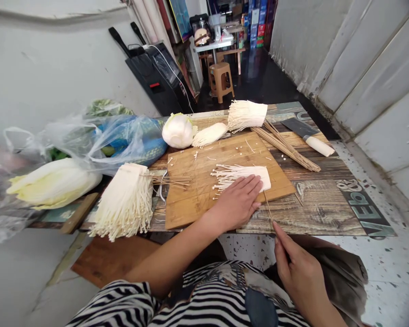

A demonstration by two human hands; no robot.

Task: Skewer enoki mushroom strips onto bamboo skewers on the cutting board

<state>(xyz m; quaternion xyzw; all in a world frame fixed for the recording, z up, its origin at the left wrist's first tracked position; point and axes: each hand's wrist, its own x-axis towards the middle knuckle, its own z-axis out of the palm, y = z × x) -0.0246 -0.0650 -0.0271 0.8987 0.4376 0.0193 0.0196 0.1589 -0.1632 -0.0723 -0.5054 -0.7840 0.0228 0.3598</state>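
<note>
My left hand (236, 202) lies flat, fingers extended, on a bunch of enoki mushrooms (231, 174) on the wooden cutting board (191, 204). Between the thumb and fingers of my right hand (295, 263) is a thin wooden skewer (269, 209), its far end at the near edge of the bunch's base. At the left, skewered enoki (124, 200) are piled with sticks pointing right over the board. More enoki (247, 114) lie behind the board, touching a bundle of loose skewers (289, 147).
A cleaver (305, 134) rests at the back right of the table. Behind the board are a round cabbage (179, 131) and a small enoki bunch (210, 135). A napa cabbage (56, 181) and plastic-bagged vegetables (129, 136) sit left. A brown stool (221, 81) stands beyond.
</note>
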